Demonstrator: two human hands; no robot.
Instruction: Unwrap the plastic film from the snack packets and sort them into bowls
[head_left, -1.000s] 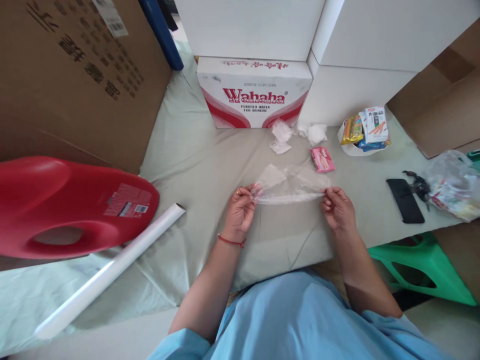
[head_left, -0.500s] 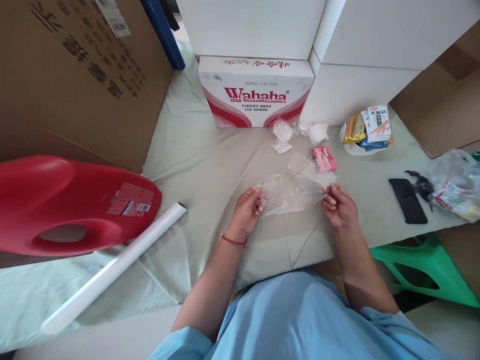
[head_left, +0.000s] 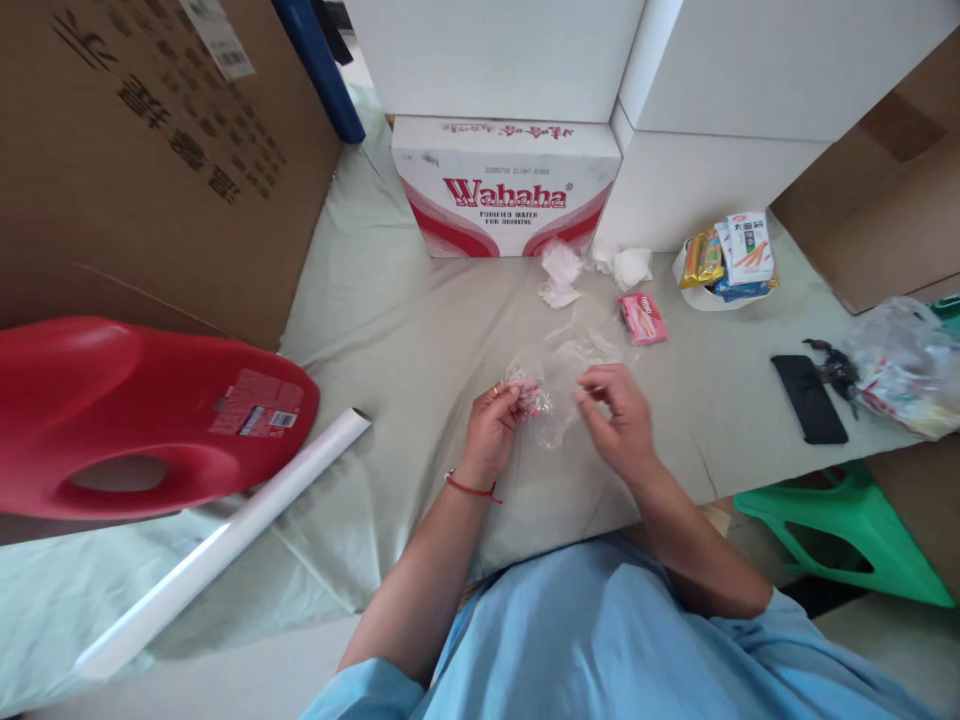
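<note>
The left hand (head_left: 491,432) pinches a crumpled end of clear film (head_left: 566,365) between thumb and fingertips, and a little pink shows there, too small to make out. A ring sits on one finger, and a red cord (head_left: 472,488) circles the wrist. The film spreads right and far from this grip, loose and wrinkled, over the middle of the cloth (head_left: 390,330). The right hand (head_left: 619,415) is at the film's right side, fingers bent and thumb tip near the forefinger; whether they pinch an edge of it, I cannot tell. Just beyond the film, to the right, lies a pink packet (head_left: 643,318). Farther back are two white wads, the left one (head_left: 561,272) in front of the Wahaha carton (head_left: 506,190), the other (head_left: 631,268) to its right. Right of the packet stands a white bowl (head_left: 694,297) filled with snacks (head_left: 750,250). Nearer, at far right, a phone (head_left: 808,398) lies beside a dark bundle (head_left: 834,370) and a plastic bag (head_left: 907,365). On the left, a red jug (head_left: 187,400) lies in front of a brown box (head_left: 187,200), with a white roll (head_left: 225,545) slanting along its near side.
</note>
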